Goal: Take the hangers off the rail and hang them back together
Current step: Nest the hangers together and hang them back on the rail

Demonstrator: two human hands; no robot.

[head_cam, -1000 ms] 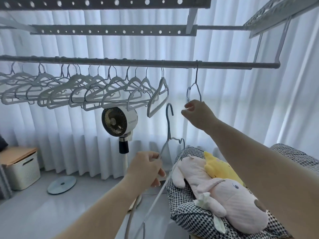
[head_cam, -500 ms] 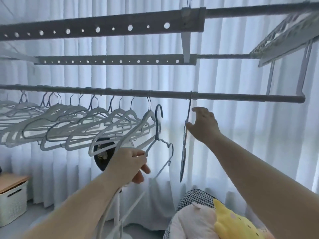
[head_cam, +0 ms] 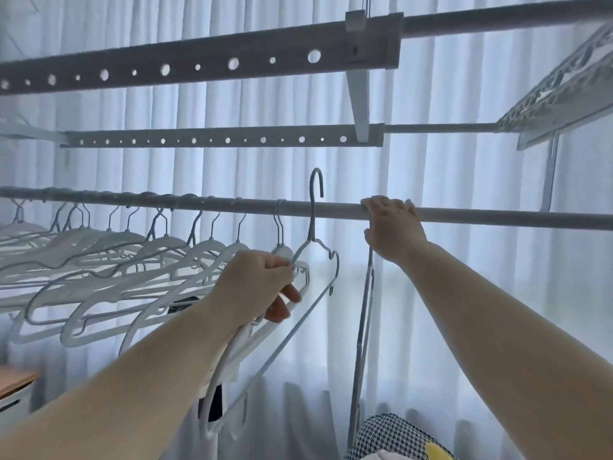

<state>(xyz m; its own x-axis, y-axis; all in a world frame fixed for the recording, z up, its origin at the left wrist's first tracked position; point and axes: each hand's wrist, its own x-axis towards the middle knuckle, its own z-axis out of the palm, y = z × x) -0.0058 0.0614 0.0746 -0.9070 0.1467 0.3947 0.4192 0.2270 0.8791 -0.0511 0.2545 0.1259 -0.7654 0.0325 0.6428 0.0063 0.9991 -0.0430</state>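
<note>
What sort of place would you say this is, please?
Probably a laundry-drying corner at home: an overhead drying rack with perforated bars, a rail lined with hangers, and sheer curtains behind.

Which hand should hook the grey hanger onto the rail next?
Left. The left hand grips the grey hanger, its hook above the rail beside the white hangers. The right hand is busy, curled over the rail.

I can read no text, label, brand or number anywhere in my view just now.
</note>
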